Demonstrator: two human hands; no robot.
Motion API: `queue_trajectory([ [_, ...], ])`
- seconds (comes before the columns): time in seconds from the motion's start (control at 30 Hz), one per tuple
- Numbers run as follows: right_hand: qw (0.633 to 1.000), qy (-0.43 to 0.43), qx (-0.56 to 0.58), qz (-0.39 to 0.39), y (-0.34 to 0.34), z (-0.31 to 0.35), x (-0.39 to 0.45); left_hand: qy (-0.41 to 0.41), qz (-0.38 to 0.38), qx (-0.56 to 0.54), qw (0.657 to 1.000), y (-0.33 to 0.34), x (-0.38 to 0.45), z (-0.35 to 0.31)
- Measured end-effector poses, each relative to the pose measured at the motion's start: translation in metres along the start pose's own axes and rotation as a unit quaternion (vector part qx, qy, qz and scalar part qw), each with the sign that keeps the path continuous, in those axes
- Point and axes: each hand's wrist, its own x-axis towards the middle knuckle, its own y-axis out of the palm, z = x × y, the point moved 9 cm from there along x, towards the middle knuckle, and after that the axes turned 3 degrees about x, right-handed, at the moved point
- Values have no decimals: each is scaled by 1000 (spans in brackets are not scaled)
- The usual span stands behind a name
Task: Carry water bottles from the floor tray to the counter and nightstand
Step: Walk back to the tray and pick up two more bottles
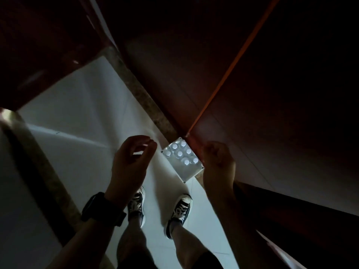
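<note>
A white tray point(189, 173) sits on the pale floor against a dark wooden wall, straight ahead of my feet. Several water bottles point(179, 153) with white caps stand in its far half; the near half is bare. My left hand point(131, 162) hovers left of the tray, high above the floor, fingers loosely curled and apart, holding nothing. A black watch is on that wrist. My right hand point(218, 166) hangs over the tray's right edge, fingers curled inward with nothing visible in them.
Dark wooden panels point(272, 94) fill the right and top, with an orange edge strip point(233, 63). A speckled stone threshold point(143, 96) borders the white tile floor point(87, 117). My two sneakers point(180, 208) stand just before the tray. The scene is dim.
</note>
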Motion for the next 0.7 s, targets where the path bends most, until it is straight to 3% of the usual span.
queue_trajectory([
  [0.13, 998, 40, -22, -45, 36, -123, 48, -3, 24, 49, 999, 54, 77, 96],
  [0.27, 992, 69, -81, -70, 69, -271, 92, -17, 103, 111, 988, 122, 134, 228],
  [0.47, 977, 96, -160, -100, 113, -477, 151, -5, 226, 252, 941, 211, 191, 438],
  [0.57, 974, 80, -167, -131, 130, -542, 174, 11, 243, 260, 935, 242, 210, 515],
  [0.7, 962, 9, -169, -213, 142, -575, 179, 44, 188, 262, 945, 261, 228, 573],
])
